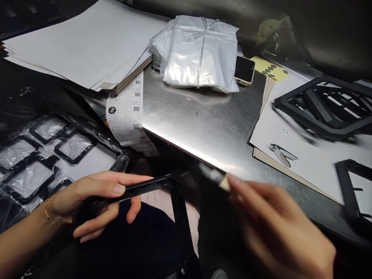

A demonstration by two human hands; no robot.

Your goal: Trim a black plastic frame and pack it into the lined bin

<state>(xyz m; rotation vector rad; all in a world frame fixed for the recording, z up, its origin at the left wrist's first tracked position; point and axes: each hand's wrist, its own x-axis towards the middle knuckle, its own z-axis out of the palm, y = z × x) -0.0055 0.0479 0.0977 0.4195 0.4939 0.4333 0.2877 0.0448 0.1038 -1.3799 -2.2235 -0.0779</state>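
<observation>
My left hand [99,197] is closed on one side of a black plastic frame [178,205], thumb on top and fingers beneath. The frame is held over my lap, its corner pointing away from me, and its lower part fades into the dark. To the right, my right hand [279,224] is smeared by motion. Between its thumb and fingers it pinches a small blade-like tool [216,177] with a cream-coloured part and a pale, shiny tip; blur hides its exact kind. The tool is apart from the frame, near the table's edge.
On the metal table [186,116] lie stacked white sheets [99,42], tied plastic bags [200,54], a phone [244,69] and nail clippers [281,154]. Black frames [322,104] are piled at right; another frame [347,190] lies nearer. Several wrapped frames [31,178] sit at left. Printed labels [124,116] hang over the edge.
</observation>
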